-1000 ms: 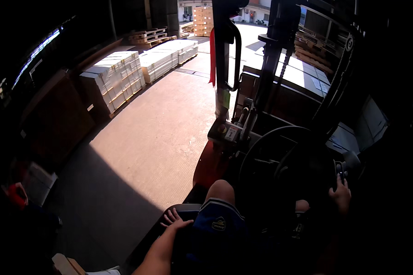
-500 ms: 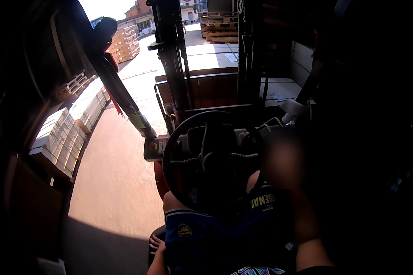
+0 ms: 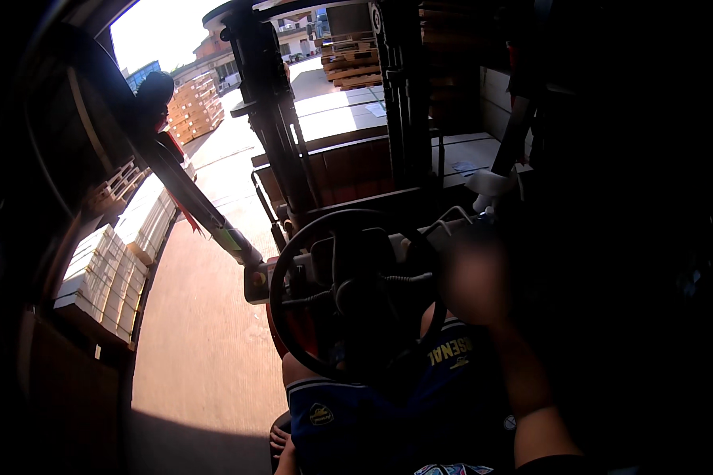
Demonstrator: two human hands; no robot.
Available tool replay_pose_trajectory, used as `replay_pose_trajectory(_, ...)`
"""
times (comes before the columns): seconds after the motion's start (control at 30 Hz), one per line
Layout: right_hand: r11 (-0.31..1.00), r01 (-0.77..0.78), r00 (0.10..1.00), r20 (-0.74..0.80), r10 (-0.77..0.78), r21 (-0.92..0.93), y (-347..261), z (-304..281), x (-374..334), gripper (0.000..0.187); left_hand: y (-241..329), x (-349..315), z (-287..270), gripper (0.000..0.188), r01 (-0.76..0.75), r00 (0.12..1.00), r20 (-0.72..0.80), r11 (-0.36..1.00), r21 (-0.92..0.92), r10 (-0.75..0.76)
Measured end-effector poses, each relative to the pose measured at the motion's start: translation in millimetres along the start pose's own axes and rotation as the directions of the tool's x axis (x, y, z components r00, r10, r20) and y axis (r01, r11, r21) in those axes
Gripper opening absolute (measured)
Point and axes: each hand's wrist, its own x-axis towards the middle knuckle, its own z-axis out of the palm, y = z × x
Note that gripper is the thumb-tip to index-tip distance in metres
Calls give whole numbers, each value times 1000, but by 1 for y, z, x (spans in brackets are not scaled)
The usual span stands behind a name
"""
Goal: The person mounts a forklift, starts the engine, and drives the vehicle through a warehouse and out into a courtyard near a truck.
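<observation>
I sit behind a forklift's black steering wheel (image 3: 276,297), with neither hand on its rim. My left hand (image 3: 280,440) rests low at the left, beside my thigh on the dark seat edge. Its visible fingers lie stretched out and hold nothing. My right hand (image 3: 477,279) is just right of the wheel, close to bent metal levers (image 3: 454,214). Blur and deep shadow hide its fingers, so whether it grips a lever cannot be made out. Blue shorts (image 3: 341,408) cover my legs below the wheel.
Ahead stand the dark mast (image 3: 271,111) and a pale, flat-topped load (image 3: 333,111). Strapped pale stacks (image 3: 107,277) line the left side of the sunlit floor (image 3: 202,332). Wooden pallets (image 3: 348,63) and a stack of wooden crates (image 3: 196,107) stand farther off. The right side is dark.
The whole view has tilted, and the mast and load sit farther left in it. My right hand stays by the levers and my left hand by my thigh.
</observation>
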Motion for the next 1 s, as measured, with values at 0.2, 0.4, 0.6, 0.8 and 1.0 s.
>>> replay_pose_trajectory(0.2, 1000, 14, 1000, 25, -14, -7, 5, 3, 1, 32, 4, 0, 0, 156, 6, 1000, 7, 1000, 0, -6)
replay_pose_trajectory(0.4, 996, 87, 996, 2, -87, 31, 6, -8, 9, 33, 8, -1, 0, 155, 7, 1000, 20, 1000, -1, -7)
replay_pose_trajectory(0.6, 989, 145, 974, -175, -144, -7, 7, -17, 16, 40, 7, 1, 1, 154, 2, 1000, 29, 1000, 1, -2)
replay_pose_trajectory(0.8, 781, -109, 986, 167, 6, 615, 14, -65, 34, 35, -6, -3, 1, 152, 14, 999, 31, 1000, -6, -14)
replay_pose_trajectory(1.0, 960, 56, 993, 89, -84, 273, 29, -45, 7, 47, -22, -2, 8, 151, 16, 999, 39, 1000, 0, -16)
